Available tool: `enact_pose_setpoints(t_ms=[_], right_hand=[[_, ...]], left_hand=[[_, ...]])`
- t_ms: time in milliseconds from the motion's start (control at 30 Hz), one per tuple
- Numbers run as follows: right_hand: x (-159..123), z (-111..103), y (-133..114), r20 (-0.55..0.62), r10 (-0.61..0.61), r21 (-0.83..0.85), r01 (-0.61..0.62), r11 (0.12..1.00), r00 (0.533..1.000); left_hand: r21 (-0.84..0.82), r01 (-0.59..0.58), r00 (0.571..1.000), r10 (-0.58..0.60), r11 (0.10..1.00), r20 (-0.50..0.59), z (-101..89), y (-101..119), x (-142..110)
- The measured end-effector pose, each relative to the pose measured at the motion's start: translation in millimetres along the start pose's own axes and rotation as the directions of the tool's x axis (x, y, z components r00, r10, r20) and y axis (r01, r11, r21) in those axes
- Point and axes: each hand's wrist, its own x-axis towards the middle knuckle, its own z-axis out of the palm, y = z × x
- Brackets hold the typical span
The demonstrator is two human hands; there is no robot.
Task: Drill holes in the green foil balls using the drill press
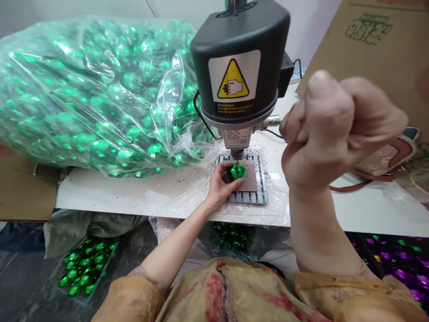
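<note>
A black bench drill press point(197, 44) with a yellow warning sticker stands before me. Beneath its chuck point(237, 153), a shiny green faceted ball point(239, 171) rests on a brown board point(252, 182) over the slotted metal base point(263, 181). My left hand point(219, 185) is closed around the ball's left side, thumb in front and fingers behind. The thin drill bit comes down onto the top of the ball; how deep it goes I cannot tell. My right hand point(325, 129) is raised, wrapped round the press's feed handle point(274, 120), whose grip is mostly hidden inside the fist.
A big clear bag point(100, 98) of green balls fills the table's left. Dark shavings litter the white tabletop point(134, 192). Cardboard point(378, 58) and a brown-trimmed bag point(392, 156) are at right. Below sit a tub of green balls point(83, 268) and purple balls point(398, 264).
</note>
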Motion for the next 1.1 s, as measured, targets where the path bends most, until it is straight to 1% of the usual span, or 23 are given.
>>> enact_pose_setpoints(t_ms=[67, 100, 133, 167, 200, 233, 267, 300, 333, 367, 400, 433, 467, 500, 567, 600, 633, 667, 700, 767, 833, 967, 1100], right_hand=[[8.7, 8.1, 0.2, -0.04, 0.015, 0.026, -0.014, 1.0, 0.999], [10.6, 10.4, 1.1, -0.052, 0.022, 0.043, -0.02, 0.999, 0.998], [11.2, 11.5, 1.9, -0.049, 0.026, 0.057, -0.023, 0.998, 0.998], [10.9, 11.8, 2.4, -0.053, 0.027, 0.068, -0.023, 0.997, 0.998], [10.0, 11.4, 2.6, -0.055, 0.031, 0.071, -0.027, 0.997, 0.998], [9.0, 10.7, 2.4, -0.058, 0.037, 0.067, -0.033, 0.997, 0.998], [8.0, 10.0, 2.0, -0.064, 0.05, 0.052, -0.046, 0.998, 0.997], [7.2, 9.4, 1.5, -0.07, 0.05, 0.038, -0.048, 0.998, 0.996], [6.7, 9.0, 1.2, -0.07, 0.045, 0.027, -0.044, 0.999, 0.996], [6.4, 8.9, 1.1, -0.071, 0.041, 0.019, -0.04, 0.999, 0.997], [6.4, 9.1, 1.2, -0.072, 0.027, 0.017, -0.026, 1.0, 0.997], [6.4, 9.5, 1.6, -0.08, 0.014, 0.019, -0.012, 1.0, 0.997], [6.4, 9.9, 2.0, -0.086, 0.007, 0.025, -0.005, 1.0, 0.996], [6.4, 10.3, 2.5, -0.095, 0.005, 0.03, -0.002, 1.0, 0.995], [6.2, 10.6, 3.7, -0.104, -0.003, 0.036, 0.007, 0.999, 0.995], [6.1, 10.4, 4.3, -0.1, -0.008, 0.04, 0.012, 0.999, 0.995], [5.9, 10.0, 4.9, -0.091, -0.01, 0.048, 0.015, 0.999, 0.996], [5.7, 9.4, 5.6, -0.083, -0.014, 0.06, 0.019, 0.998, 0.996], [5.5, 8.6, 6.2, -0.079, -0.014, 0.072, 0.02, 0.997, 0.997], [5.4, 6.7, 7.2, -0.053, -0.002, 0.088, 0.007, 0.996, 0.999], [5.4, 4.7, 7.4, -0.024, -0.011, 0.104, 0.014, 0.995, 1.0], [5.0, 0.9, 4.1, 0.018, -0.019, 0.124, 0.017, 0.992, 1.0], [4.2, 0.4, 0.3, 0.037, 0.024, 0.1, -0.028, 0.995, 0.999]], left_hand=[[0.139, -0.066, 0.992, 0.08, 0.988, -0.096, -4.1, 9.6, -15.1], [0.193, -0.13, 0.985, 0.15, 0.973, -0.091, -7.0, 14.7, -25.2], [0.227, -0.226, 0.97, 0.24, 0.947, -0.035, -10.2, 19.6, -36.5], [0.243, -0.349, 0.937, 0.344, 0.905, 0.063, -13.4, 23.8, -48.4], [0.245, -0.484, 0.874, 0.449, 0.84, 0.184, -16.2, 27.0, -60.3], [0.243, -0.607, 0.788, 0.533, 0.757, 0.307, -18.6, 29.0, -71.3], [0.244, -0.702, 0.699, 0.582, 0.669, 0.416, -20.5, 29.7, -80.7], [0.247, -0.767, 0.624, 0.599, 0.593, 0.501, -22.0, 29.3, -87.9], [0.246, -0.806, 0.572, 0.602, 0.538, 0.558, -23.6, 28.1, -92.2], [0.242, -0.826, 0.542, 0.602, 0.509, 0.587, -25.5, 26.5, -93.0], [0.239, -0.832, 0.533, 0.605, 0.5, 0.591, -28.0, 24.8, -89.9], [0.249, -0.827, 0.545, 0.61, 0.503, 0.576, -31.4, 23.6, -82.7], [0.277, -0.814, 0.571, 0.615, 0.511, 0.544, -35.8, 23.2, -71.4], [0.328, -0.787, 0.614, 0.607, 0.522, 0.505, -41.3, 23.7, -56.5], [0.475, -0.691, 0.722, 0.541, 0.545, 0.431, -54.8, 27.4, -18.7], [0.557, -0.63, 0.776, 0.472, 0.541, 0.418, -62.5, 29.9, 1.9], [0.628, -0.582, 0.813, 0.395, 0.516, 0.429, -70.4, 32.3, 22.0], [0.694, -0.542, 0.841, 0.309, 0.475, 0.445, -78.5, 34.1, 40.5], [0.747, -0.513, 0.858, 0.229, 0.424, 0.46, -86.2, 34.8, 56.4], [0.807, -0.493, 0.867, 0.111, 0.324, 0.485, -99.8, 32.8, 78.9], [0.831, -0.491, 0.868, 0.059, 0.261, 0.494, -109.3, 27.6, 89.6], [0.827, -0.513, 0.856, 0.058, 0.23, 0.514, -115.3, 21.8, 91.5], [0.835, -0.532, 0.846, 0.063, 0.142, 0.529, -113.4, 24.1, 88.8]])
